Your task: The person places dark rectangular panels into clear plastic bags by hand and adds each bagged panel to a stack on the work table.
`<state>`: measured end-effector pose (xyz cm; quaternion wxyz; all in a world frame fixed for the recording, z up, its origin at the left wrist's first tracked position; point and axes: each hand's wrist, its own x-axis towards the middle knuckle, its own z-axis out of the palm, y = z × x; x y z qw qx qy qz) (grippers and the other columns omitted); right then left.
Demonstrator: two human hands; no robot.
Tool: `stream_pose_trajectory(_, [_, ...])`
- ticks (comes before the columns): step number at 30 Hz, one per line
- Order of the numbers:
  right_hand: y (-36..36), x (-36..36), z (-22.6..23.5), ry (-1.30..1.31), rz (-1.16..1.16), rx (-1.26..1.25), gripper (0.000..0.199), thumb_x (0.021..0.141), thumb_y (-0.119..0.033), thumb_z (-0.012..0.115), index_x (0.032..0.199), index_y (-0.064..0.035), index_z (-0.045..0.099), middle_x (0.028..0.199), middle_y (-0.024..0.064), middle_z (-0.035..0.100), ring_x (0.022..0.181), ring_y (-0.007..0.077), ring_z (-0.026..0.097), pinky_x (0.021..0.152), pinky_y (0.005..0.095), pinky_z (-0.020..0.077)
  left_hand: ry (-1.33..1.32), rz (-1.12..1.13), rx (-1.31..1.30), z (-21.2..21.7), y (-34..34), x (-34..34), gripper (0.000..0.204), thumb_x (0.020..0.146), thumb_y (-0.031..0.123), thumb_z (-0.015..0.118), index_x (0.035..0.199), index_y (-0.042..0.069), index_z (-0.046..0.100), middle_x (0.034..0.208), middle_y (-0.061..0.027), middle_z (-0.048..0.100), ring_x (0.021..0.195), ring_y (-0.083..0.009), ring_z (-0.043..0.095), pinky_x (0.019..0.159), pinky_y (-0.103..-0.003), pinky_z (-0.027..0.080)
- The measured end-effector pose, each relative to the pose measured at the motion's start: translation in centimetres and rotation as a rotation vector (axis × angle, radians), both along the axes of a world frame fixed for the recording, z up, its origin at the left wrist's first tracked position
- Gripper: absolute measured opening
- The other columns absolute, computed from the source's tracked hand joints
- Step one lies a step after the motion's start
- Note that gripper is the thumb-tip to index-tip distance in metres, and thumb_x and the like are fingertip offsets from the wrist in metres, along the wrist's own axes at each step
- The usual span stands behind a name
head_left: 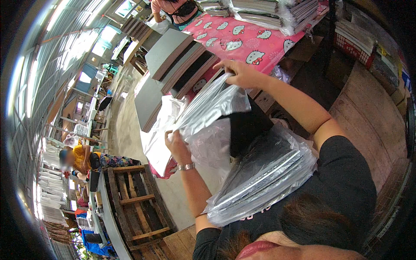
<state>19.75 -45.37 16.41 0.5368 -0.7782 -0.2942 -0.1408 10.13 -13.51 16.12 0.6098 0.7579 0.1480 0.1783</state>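
A clear plastic bag (212, 104) is stretched between my two hands, its folds running from one to the other. My left hand (177, 147), with a metal watch at the wrist, grips its lower edge. Higher up, my right hand (242, 74) pinches the bag's gathered top, the index finger sticking out. White plastic sheets or bags (162, 134) lie on the table just beyond my left hand. Against my body rests a stack of flat items in clear plastic (264, 184); what is inside is hard to make out. Stacked grey boards (169, 56) stand beyond the bag.
A pink patterned tablecloth (229, 32) covers the table, with plastic-wrapped stacks (260, 13) at its far end. A wooden pallet (136, 199) stands to the left. On the right is a red crate (353, 45). One person (173, 11) is behind the table, another (86, 160) at far left.
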Motion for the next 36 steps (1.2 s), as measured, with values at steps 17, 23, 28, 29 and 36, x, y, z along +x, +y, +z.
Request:
stream_pose_trajectory(17, [-6.2,-12.5,0.5,0.933,0.552,0.285,0.031,0.078,-0.01,0.068,0.105,-0.0026,0.056,0.077,0.0024,0.059,0.061,0.0075,0.055,0.052,0.0198,0.0434,0.487,-0.704,-0.397,2.2,4.3,-12.9,0.012,0.076,0.008,0.065,0.085,0.002,0.06,0.071,-0.0002,0.058,0.058,-0.0082,0.052,0.056,-0.022,0.043])
stream_pose_trajectory(23, [-7.4,-9.0,-18.7,1.376,0.487,0.43,0.024,0.078,-0.009,0.066,0.1,-0.0034,0.059,0.079,0.0027,0.059,0.061,0.0098,0.055,0.054,0.0223,0.0453,0.833,-0.632,-0.421,-8.4,1.5,-10.6,0.021,0.079,0.015,0.065,0.094,0.0,0.062,0.078,-0.0019,0.06,0.067,-0.0086,0.056,0.058,-0.023,0.044])
stream_pose_trajectory(28, [-9.5,-4.5,-32.3,1.392,0.278,-0.087,0.026,0.079,-0.02,0.064,0.099,-0.0036,0.061,0.093,0.0055,0.063,0.08,0.0159,0.059,0.066,0.0321,0.0467,0.866,-0.485,-0.133,-13.9,2.5,-11.6,0.023,0.078,0.015,0.067,0.097,0.002,0.062,0.079,-0.0007,0.059,0.067,-0.0069,0.053,0.057,-0.021,0.042])
stream_pose_trajectory(29, [-8.2,-3.8,-30.3,1.325,0.227,-0.318,0.027,0.079,-0.022,0.064,0.099,-0.0038,0.062,0.096,0.0054,0.063,0.083,0.0161,0.058,0.069,0.0333,0.0467,0.82,-0.419,-0.101,-14.1,3.5,-12.3,0.024,0.078,0.015,0.067,0.097,0.002,0.062,0.079,-0.0005,0.059,0.067,-0.0065,0.052,0.057,-0.021,0.041])
stream_pose_trajectory(36, [-2.7,-5.8,-1.4,0.785,1.006,-0.196,0.043,0.085,-0.033,0.062,0.118,-0.0053,0.057,0.107,0.0102,0.062,0.102,0.0186,0.055,0.087,0.0308,0.0429,0.392,-0.493,0.189,0.1,4.1,-6.1,0.027,0.077,0.016,0.07,0.1,0.004,0.062,0.081,0.0012,0.057,0.066,-0.004,0.048,0.056,-0.018,0.038])
